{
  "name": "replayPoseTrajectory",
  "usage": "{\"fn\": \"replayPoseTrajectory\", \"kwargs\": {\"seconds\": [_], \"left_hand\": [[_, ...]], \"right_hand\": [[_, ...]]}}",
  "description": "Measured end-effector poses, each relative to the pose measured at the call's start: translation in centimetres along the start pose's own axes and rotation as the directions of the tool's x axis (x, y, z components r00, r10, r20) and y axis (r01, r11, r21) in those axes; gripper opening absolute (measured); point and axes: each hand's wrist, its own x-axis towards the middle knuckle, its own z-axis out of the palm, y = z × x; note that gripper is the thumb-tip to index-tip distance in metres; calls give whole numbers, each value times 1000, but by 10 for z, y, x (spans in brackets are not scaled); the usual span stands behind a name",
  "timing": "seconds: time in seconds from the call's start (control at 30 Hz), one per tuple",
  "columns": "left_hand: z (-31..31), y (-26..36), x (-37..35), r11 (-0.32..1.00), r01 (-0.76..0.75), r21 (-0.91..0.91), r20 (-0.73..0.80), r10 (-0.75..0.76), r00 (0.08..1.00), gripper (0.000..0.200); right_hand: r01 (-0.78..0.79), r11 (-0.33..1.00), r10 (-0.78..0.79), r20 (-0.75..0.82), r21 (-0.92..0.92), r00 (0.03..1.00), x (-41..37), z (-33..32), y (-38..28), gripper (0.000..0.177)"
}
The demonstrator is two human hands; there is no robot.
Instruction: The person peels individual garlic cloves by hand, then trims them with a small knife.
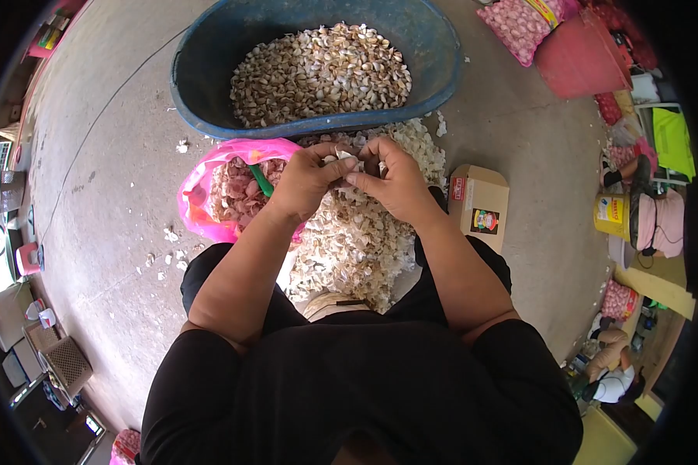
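My left hand (306,183) and my right hand (396,184) meet in front of me, thumbs and fingers closed around a whitish garlic bulb (344,157). The fingers hide much of it. Beneath my hands spreads a heap of papery garlic skins (349,248), reaching back between my legs. Just beyond is a big blue tub (190,85) with many loose garlic cloves (322,74) in it. Left of my left hand, a pink plastic bag (194,203) stands open, showing purplish-pink garlic skins (236,194) and a green object (260,180).
A cardboard box (482,194) lies on the concrete floor right of the heap. Farther right stand a red tub (582,58), a pink sack of garlic (516,27) and a yellow bucket (613,215). A person (616,380) is at the lower right. Plastic crates (66,360) stand at left.
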Motion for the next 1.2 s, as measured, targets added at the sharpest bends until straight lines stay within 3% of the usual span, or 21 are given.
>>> {"fn": "replayPoseTrajectory", "kwargs": {"seconds": [0.13,0.23,0.33,0.43,0.53,0.63,0.73,0.83,0.93,1.03,1.13,1.2], "left_hand": [[5,0,-3,998,-53,-16,-104,52,993,11],[3,-3,-2,997,-62,38,-81,65,995,10],[3,-11,-1,980,-146,137,-81,158,984,10],[1,-17,2,960,-260,103,-73,268,961,12],[4,-15,-2,981,-180,-78,-121,170,978,16],[3,-5,-3,975,-123,-185,-68,112,991,19],[4,-1,-3,970,-102,-222,-41,95,995,21],[6,-4,-4,975,-37,-221,-44,28,999,22],[8,-5,-3,958,19,-285,-4,-21,1000,23],[10,-3,-4,974,22,-226,8,-20,1000,20],[5,-6,-3,998,-29,54,25,28,999,18],[7,-6,-6,998,-49,36,21,48,999,16]], "right_hand": [[14,971,-6,36,-240,999,-2,0,-8,26],[100,954,-95,32,-283,995,-4,5,-10,27],[83,907,-47,95,-413,994,-5,6,-13,25],[-57,987,75,115,-150,991,-7,7,-15,21],[-78,994,69,112,75,991,-8,9,-5,16],[-261,896,191,218,361,957,-5,5,-8,14],[-356,787,222,307,503,925,-2,-4,-8,12],[-221,903,145,224,368,964,-5,4,-20,13],[-155,927,104,163,341,981,-5,10,-20,16],[124,992,-122,-63,27,990,-3,11,-10,10],[214,869,-250,-24,-447,968,-5,4,-14,16],[237,873,-276,-29,-426,961,-6,5,-11,18]]}}
